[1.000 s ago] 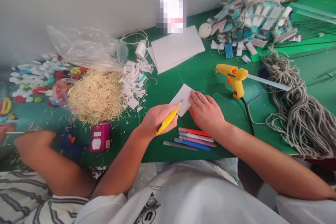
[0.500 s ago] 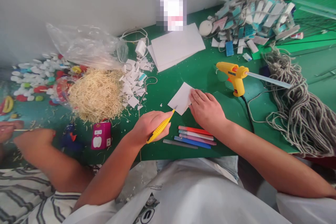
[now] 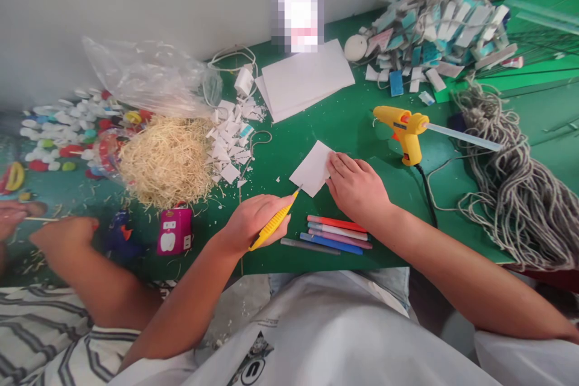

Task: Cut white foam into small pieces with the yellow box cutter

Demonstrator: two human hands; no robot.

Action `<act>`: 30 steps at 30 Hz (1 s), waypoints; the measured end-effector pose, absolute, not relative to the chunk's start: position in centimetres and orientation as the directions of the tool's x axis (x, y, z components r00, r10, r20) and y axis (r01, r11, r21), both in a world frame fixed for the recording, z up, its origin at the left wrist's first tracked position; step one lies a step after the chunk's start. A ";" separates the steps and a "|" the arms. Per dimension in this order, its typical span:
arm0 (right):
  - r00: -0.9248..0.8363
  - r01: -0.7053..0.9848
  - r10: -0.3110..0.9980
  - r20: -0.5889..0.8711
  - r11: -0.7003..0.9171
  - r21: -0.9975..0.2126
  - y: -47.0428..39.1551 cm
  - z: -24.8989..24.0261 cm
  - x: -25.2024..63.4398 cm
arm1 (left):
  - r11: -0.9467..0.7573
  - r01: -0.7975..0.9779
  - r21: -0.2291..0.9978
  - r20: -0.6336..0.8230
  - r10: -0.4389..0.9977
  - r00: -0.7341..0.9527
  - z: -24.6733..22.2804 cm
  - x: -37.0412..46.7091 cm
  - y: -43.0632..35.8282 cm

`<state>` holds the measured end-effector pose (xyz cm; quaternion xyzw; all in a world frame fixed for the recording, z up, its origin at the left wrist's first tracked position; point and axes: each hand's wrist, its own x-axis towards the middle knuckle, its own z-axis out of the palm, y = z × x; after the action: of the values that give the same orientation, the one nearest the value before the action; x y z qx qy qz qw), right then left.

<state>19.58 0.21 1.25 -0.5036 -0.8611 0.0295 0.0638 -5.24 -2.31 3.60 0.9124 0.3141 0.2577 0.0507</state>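
My left hand (image 3: 253,220) is wrapped round a yellow utility knife (image 3: 274,224). Its blade tip is at the lower left edge of a small piece of white card (image 3: 311,169), which lies flat on the green table. On the card's right side rests my right hand (image 3: 357,187), fingers stretched out flat, pressing it against the tabletop. Just below the card and my right hand lie several felt-tip pens (image 3: 337,235) in red, blue, purple, white and grey.
A yellow glue gun (image 3: 404,129) lies to the right, beside grey yarn (image 3: 506,181). Behind are folded white sheets (image 3: 307,81) and a heap of card strips (image 3: 434,30). On the left are wood shavings (image 3: 165,160), a pink box (image 3: 174,231) and another person's hand (image 3: 66,232).
My left hand has drawn the knife slightly down and to the left, so its tip sits nearer the card's edge. The right hand stays put.
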 end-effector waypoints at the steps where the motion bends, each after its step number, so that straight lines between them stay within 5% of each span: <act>1: -0.485 0.863 0.871 0.076 0.491 -0.117 0.2 1.3 19.6 | -0.797 0.548 0.254 0.438 0.600 0.670 3.6 -5.2 -2.3; 18: -0.458 0.854 0.878 0.136 0.477 -0.206 0.5 1.0 19.7 | -0.804 0.529 0.272 0.474 0.590 0.653 3.0 -6.7 -4.2; 23: -0.403 0.828 0.889 0.219 0.456 -0.326 1.5 0.1 20.5 | -0.741 0.672 0.021 0.518 0.582 0.626 1.7 -7.2 -4.8; 30: -0.356 0.846 0.913 0.202 0.406 -0.345 1.9 -0.3 20.3 | -0.680 0.705 -0.204 0.362 0.616 0.699 1.5 -8.0 -3.7</act>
<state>20.33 1.91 -0.26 -0.5373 -0.8184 0.0906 0.1827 -8.02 -3.72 1.47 0.9068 0.3642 0.1329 -0.1657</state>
